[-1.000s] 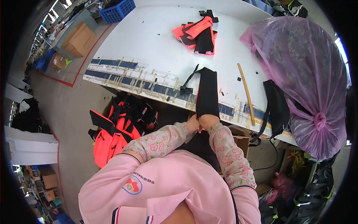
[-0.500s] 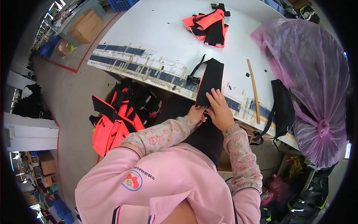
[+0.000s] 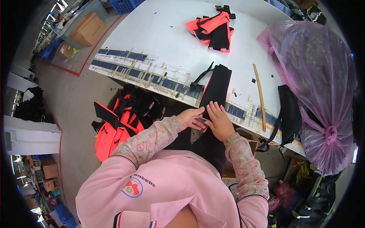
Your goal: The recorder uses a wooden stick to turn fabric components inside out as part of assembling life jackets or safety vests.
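Note:
A black padded strap (image 3: 218, 84) with an orange-red edge lies at the table's front edge, its near end toward me. A black buckle on thin webbing (image 3: 196, 87) sticks out from its left side. My right hand (image 3: 219, 121) lies flat over the near end, fingers stretched out together. Just left of it is my left hand (image 3: 191, 119), thumb extended and fingers loosely apart, with nothing visible held in it. The fingertips of both hands come close together, and whether they touch is unclear.
Orange-and-black straps (image 3: 218, 28) lie in a pile at the far side of the white table (image 3: 152, 34). To the right are a wooden strip (image 3: 259, 97), a black pouch (image 3: 289, 114) and a large tied purple plastic bag (image 3: 315, 83). Orange-and-black bags (image 3: 118, 131) sit below left.
My left hand has come off the strap's near end and moved left, its fingers opening. My right hand has shifted slightly down and left, flattening on the strap.

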The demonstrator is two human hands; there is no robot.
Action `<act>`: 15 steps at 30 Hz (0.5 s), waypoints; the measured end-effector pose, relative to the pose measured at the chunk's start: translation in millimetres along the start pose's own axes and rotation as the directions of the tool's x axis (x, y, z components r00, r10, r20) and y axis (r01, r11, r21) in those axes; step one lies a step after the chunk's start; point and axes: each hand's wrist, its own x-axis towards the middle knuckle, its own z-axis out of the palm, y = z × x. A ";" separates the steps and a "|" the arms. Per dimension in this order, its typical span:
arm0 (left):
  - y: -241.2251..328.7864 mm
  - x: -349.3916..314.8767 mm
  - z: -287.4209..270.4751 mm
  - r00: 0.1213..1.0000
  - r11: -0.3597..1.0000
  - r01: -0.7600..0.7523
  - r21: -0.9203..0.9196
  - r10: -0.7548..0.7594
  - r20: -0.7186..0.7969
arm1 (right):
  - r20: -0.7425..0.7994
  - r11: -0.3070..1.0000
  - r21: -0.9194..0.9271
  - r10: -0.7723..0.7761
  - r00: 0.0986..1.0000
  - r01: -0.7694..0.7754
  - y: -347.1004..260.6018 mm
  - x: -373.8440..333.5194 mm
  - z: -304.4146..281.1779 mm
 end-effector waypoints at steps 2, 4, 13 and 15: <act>8.4 5.4 4.0 0.974 0.992 0.124 0.007 -0.121 -0.193 | 0.019 1.000 -0.007 -0.013 1.000 0.013 -2.0 2.8 -3.4; 9.9 9.3 6.5 0.971 0.994 0.112 0.016 -0.106 -0.214 | 0.089 0.997 0.075 0.001 0.996 -0.008 -1.3 6.9 -8.2; -19.3 25.2 -6.0 0.967 0.948 -0.031 0.318 0.110 -0.232 | -0.052 0.917 -0.260 0.299 0.953 -0.302 50.5 78.7 10.5; -20.7 25.7 -4.4 0.959 0.948 -0.003 0.320 0.094 -0.269 | -0.056 0.890 -0.256 0.377 0.925 -0.378 69.9 107.1 19.1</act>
